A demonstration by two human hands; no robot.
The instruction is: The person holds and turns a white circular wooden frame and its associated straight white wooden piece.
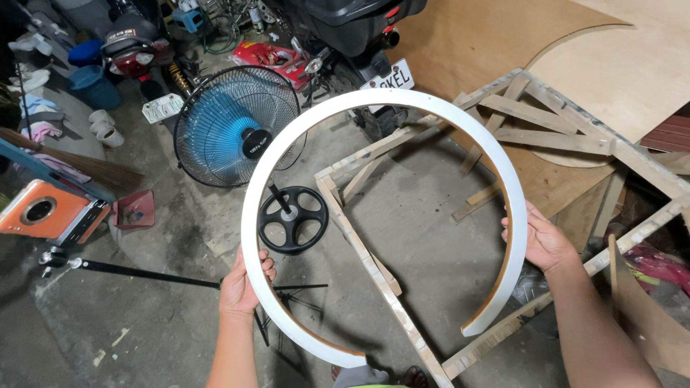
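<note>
I hold a large white curved strip [392,100], bent into an open ring with a gap at the bottom right, up in front of me. My left hand [242,282] grips its lower left side. My right hand [543,241] grips its right side, just above the free end [478,327]. The strip's inner face looks like bare brown wood. Through the ring I see the concrete floor and part of a wooden frame [359,251].
A blue floor fan [233,129] with a black round base [292,219] stands to the left. Motorbikes [345,29] are parked behind. Plywood sheets [632,65] lie at the right under the wooden frame. An orange tool [43,212] and a black tripod leg [144,273] sit at the left.
</note>
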